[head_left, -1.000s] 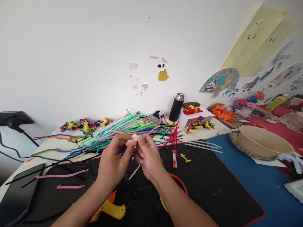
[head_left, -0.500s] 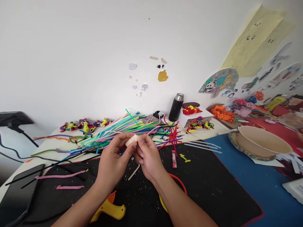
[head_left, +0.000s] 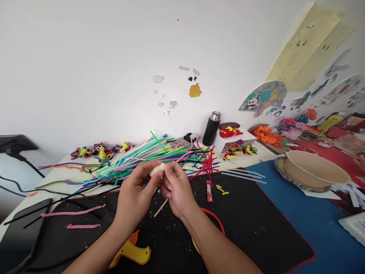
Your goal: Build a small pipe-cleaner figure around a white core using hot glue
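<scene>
Between my two hands is a small cream-coloured coil of pipe cleaner (head_left: 156, 170), wound in tight ridges. My left hand (head_left: 136, 194) pinches it from the left with thumb and fingers. On the other side, my right hand (head_left: 177, 186) has thumb and forefinger closed at the coil's right end, its other fingers curled underneath. A straight cream tail (head_left: 160, 208) slants down below the hands over the black mat (head_left: 242, 224). Right behind the hands lies a big heap of coloured pipe cleaners (head_left: 142, 152).
A yellow-handled tool (head_left: 134, 253) lies near my left forearm. Pink pipe cleaner pieces (head_left: 84, 226) are at left, beside a dark tablet-like slab (head_left: 25, 232). A black flask (head_left: 211, 128) stands by the wall. At right is a beige bowl (head_left: 316, 167); another person's hand (head_left: 361, 163) shows at the edge.
The coil has tilted slightly in my fingers, and both hands keep their pinch. The view has shifted a little. Another person's hand has come into sight at the far right.
</scene>
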`<state>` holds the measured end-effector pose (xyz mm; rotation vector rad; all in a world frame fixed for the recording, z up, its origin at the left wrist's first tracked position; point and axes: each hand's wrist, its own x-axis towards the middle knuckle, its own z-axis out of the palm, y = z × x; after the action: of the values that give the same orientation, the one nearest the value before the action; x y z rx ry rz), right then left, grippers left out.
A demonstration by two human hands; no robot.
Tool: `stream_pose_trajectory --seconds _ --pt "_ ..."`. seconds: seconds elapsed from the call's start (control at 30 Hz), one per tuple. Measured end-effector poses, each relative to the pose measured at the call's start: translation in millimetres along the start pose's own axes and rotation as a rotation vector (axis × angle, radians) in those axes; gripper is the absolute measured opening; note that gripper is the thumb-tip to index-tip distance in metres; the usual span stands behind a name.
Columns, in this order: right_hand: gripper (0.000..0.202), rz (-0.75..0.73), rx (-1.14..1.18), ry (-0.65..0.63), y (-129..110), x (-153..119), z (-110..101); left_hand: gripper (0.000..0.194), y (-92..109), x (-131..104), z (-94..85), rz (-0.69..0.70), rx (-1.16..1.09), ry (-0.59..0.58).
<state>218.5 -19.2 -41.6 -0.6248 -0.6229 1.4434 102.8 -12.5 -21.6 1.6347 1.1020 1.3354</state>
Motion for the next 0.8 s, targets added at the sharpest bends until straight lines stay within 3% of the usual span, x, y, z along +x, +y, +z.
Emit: stream_pose_trajectory --seconds 0.8 --pt "0.049 0.022 0.007 0.015 1.9 0.1 -1.0 0.03 -7.0 -1.3 1.3 0.002 -0.038 0.015"
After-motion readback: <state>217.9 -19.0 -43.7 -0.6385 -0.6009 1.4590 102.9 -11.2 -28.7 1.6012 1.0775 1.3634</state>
